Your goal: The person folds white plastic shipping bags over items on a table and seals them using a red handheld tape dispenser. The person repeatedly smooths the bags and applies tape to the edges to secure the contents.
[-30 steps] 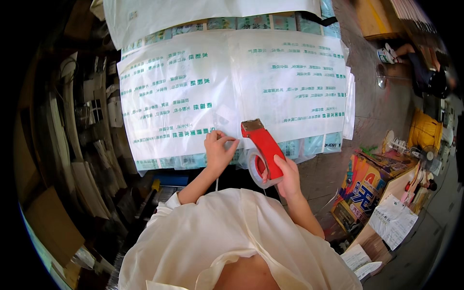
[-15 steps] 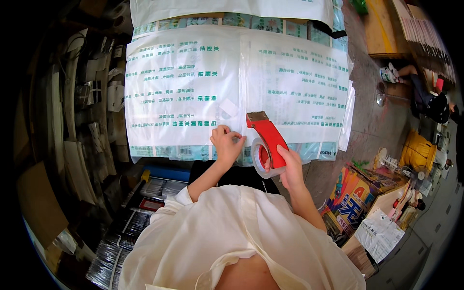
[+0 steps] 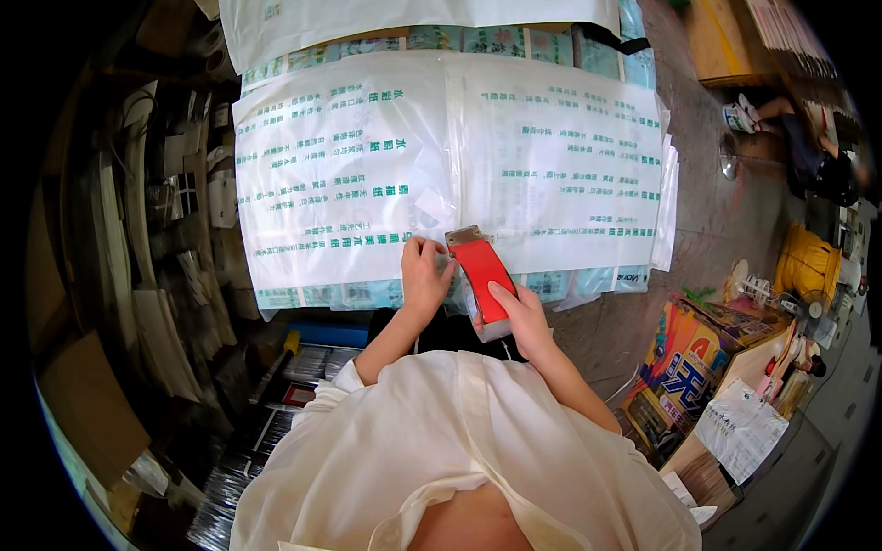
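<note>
A wide package in a white plastic wrapper (image 3: 560, 202) with green print lies in front of me, a clear-taped seam running down its middle. My right hand (image 3: 524, 320) grips a red tape dispenser (image 3: 481, 268) with a roll of clear tape (image 3: 494, 329) low on it. The dispenser's metal end sits over the seam near the wrapper's near edge. Just left of it is my left hand (image 3: 425, 278), fingers curled over that near edge, thumb toward the seam. What its fingertips pinch, if anything, is too small to tell.
Blue-green packs (image 3: 367, 295) show beneath the wrapper, and another white package (image 3: 413, 20) lies beyond. Shelving with stacked boards (image 3: 152, 239) stands at left. At right are a colourful carton (image 3: 680, 367), a yellow bundle (image 3: 808, 257), a fan (image 3: 813, 306) and a seated person (image 3: 818, 156).
My right hand has swung the tape dispenser left and slightly down, closer to the seam and my left hand. My left hand stays near the same edge. The view has shifted slightly.
</note>
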Demonstrator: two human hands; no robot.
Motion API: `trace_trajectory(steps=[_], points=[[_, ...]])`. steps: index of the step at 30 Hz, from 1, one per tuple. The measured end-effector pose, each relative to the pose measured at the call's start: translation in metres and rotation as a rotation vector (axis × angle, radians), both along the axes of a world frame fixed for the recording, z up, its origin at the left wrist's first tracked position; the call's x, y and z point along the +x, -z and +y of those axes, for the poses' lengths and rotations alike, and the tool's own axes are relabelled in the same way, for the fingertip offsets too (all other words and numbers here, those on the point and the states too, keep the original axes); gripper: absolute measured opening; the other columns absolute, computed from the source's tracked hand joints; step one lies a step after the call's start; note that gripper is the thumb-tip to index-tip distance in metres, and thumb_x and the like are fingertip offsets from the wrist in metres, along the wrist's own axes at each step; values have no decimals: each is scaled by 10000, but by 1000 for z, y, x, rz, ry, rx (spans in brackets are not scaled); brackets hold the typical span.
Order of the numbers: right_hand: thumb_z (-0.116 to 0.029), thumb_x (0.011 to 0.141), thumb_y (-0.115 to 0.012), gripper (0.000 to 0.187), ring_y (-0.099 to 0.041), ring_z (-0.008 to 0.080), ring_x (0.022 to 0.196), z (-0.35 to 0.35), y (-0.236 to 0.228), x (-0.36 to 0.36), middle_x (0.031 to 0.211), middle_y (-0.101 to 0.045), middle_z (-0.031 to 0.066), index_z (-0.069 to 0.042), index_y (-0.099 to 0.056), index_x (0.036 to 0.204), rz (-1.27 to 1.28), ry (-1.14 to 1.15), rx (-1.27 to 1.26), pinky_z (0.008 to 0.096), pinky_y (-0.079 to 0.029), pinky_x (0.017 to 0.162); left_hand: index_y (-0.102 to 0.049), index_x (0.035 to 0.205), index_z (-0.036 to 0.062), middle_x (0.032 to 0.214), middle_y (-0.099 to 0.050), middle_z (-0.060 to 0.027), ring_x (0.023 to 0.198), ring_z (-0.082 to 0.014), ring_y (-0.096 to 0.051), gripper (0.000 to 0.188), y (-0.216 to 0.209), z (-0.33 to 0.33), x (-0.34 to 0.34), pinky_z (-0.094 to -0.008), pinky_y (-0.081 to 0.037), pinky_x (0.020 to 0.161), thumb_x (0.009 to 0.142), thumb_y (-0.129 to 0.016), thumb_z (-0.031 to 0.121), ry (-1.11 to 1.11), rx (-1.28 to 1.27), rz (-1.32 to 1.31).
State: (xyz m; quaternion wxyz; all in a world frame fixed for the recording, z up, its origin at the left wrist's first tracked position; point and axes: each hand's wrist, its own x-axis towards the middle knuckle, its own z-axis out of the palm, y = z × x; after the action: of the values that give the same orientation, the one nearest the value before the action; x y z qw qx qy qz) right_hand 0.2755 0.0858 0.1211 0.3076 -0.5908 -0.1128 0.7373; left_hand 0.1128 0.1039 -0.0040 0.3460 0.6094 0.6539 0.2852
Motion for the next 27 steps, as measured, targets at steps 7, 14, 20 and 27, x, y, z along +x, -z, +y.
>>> trace_trajectory(steps=[7, 14, 20, 27], points=[[-276, 964, -567, 305, -644, 185, 615, 1, 10, -12, 761, -649, 116, 29, -576, 959, 5, 34, 0, 311, -538, 581, -541, 1123, 26, 1130, -487, -184, 1041, -358, -514, 397, -16, 61, -33, -425, -421, 924, 744, -637, -41, 112, 56, -47], [-308, 961, -563, 340, -640, 189, 602, 0, 19, -20, 747, -650, 124, 32, -573, 966, -14, 41, -14, 307, -530, 578, -382, 1446, 116, 1545, -246, -160, 1434, -376, -176, 621, 21, 172, 10, -533, -114, 1154, 927, -503, 436, 435, 304, 420], [-310, 956, -570, 350, -644, 193, 601, -3, 29, -25, 756, -649, 127, 39, -576, 977, -15, 104, -46, 307, -530, 564, -302, 1493, 109, 1575, -181, -158, 1462, -360, -101, 887, 30, 172, 25, -582, -36, 1149, 838, -487, 678, 424, 286, 514], [-304, 955, -573, 364, -647, 189, 600, -11, 27, -37, 773, -641, 123, 59, -577, 981, -86, 148, -62, 311, -540, 542, -297, 1487, 94, 1555, -228, -168, 1446, -382, -146, 946, 25, 170, 29, -604, -69, 1137, 796, -548, 690, 407, 319, 567]])
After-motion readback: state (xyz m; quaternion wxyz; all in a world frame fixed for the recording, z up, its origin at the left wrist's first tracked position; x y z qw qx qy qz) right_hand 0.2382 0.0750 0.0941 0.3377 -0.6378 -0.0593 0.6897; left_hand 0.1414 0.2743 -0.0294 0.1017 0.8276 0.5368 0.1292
